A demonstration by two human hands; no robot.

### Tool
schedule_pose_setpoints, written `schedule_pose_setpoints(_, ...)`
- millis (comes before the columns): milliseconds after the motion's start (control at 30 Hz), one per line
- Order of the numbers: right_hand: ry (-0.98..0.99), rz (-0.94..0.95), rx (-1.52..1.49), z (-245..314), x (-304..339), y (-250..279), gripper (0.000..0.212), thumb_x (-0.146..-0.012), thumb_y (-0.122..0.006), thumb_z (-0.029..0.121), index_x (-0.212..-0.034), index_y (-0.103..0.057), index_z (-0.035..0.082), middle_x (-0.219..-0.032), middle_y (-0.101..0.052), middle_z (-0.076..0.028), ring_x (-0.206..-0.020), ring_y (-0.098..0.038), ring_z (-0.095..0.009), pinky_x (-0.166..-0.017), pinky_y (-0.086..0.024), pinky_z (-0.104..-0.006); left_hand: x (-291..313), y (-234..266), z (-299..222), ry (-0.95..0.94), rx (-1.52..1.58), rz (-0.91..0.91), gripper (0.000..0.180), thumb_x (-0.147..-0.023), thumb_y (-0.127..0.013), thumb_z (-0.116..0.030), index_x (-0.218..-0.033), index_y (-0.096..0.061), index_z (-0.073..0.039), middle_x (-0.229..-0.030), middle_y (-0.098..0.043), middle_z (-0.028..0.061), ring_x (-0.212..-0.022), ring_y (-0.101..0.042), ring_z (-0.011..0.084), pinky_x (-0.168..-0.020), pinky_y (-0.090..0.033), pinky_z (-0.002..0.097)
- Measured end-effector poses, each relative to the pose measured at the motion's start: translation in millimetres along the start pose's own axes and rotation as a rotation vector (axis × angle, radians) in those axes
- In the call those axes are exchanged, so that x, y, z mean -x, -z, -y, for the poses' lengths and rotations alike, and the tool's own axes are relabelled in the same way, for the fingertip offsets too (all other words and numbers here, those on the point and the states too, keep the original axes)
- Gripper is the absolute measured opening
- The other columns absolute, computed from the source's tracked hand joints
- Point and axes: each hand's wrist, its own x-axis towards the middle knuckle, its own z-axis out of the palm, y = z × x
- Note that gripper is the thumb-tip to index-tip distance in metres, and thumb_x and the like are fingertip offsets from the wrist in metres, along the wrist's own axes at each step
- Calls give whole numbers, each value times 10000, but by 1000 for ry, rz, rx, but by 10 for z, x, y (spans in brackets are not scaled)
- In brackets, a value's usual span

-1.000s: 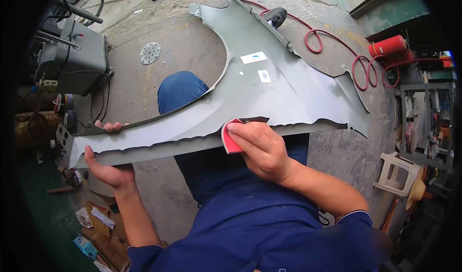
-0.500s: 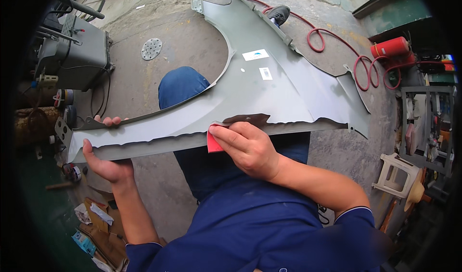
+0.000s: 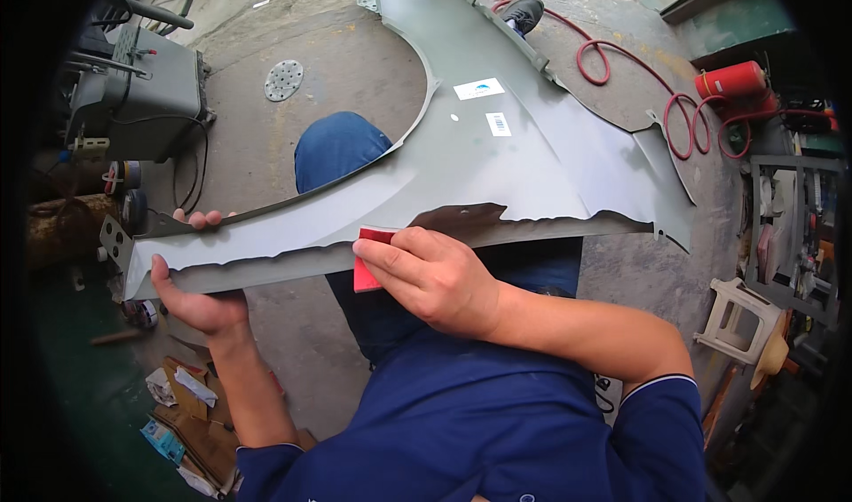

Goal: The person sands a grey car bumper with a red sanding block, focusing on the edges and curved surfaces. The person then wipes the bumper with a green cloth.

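Observation:
A grey car fender point(image 3: 510, 165) with two white labels lies across my thighs, its curved wheel-arch edge on the far left side. My left hand point(image 3: 202, 302) grips its narrow left end, fingertips over the far edge and thumb at the near flange. My right hand point(image 3: 435, 280) pinches a red sanding pad point(image 3: 367, 276), which looks thin and flexible. The pad touches the fender's near wavy edge, left of a dark notch in the flange. Part of the pad is hidden under my fingers.
A grey metal cabinet point(image 3: 164, 94) stands on the left. A red hose point(image 3: 595, 45) loops over the concrete floor near a red cylinder point(image 3: 732, 80). At right are a beige plastic stool point(image 3: 738, 324) and a grey rack point(image 3: 803, 227). Cardboard point(image 3: 209, 440) lies lower left.
My right hand has slid the red sanding pad left along the near edge, and more of the pad shows. The left hand keeps its grip; the view has shifted slightly.

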Motion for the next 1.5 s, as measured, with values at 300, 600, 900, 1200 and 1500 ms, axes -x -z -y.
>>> schedule_pose_setpoints(300,-42,20,13,-121,241,209,381,-697,-672,38,-1060,-722,-66,-1140,-712,-119,-872,-665,-237,-772,-581,-340,25,18,33,-17,-8,12,640,-996,-421,-436,-1410,-420,53,-1187,-571,162,-1182,-558,320,-1156,-360,523)
schedule_pose_setpoints(600,71,140,206,-445,493,591,352,-686,-688,45,-1027,-752,-10,-1163,-689,-40,-822,-623,-183,-723,-554,-314,35,13,28,-25,-63,-41,642,-980,-406,-456,-1406,-452,22,-1176,-592,154,-1161,-579,314,-1122,-393,551)
schedule_pose_setpoints(900,29,60,258,-491,556,662,325,-680,-686,11,-994,-756,-36,-1172,-710,-67,-844,-642,-205,-740,-561,-330,-3,10,27,-21,-64,-18,647,-981,-396,-453,-1411,-446,28,-1175,-590,154,-1170,-576,313,-1128,-385,562)
schedule_pose_setpoints(1200,32,52,238,-403,418,749,231,-723,-729,14,-951,-720,-28,-1099,-684,-48,-779,-612,-189,-696,-540,-315,16,17,22,-24,-60,-14,643,-981,-399,-447,-1412,-444,28,-1185,-583,156,-1176,-572,313,-1134,-375,559)
schedule_pose_setpoints(1500,-31,145,280,-153,400,923,305,-692,-707,29,-986,-733,-44,-1175,-680,-80,-833,-611,-193,-708,-537,-309,19,51,38,-30,-49,-9,641,-982,-405,-445,-1414,-442,27,-1194,-581,158,-1178,-570,314,-1135,-372,559)
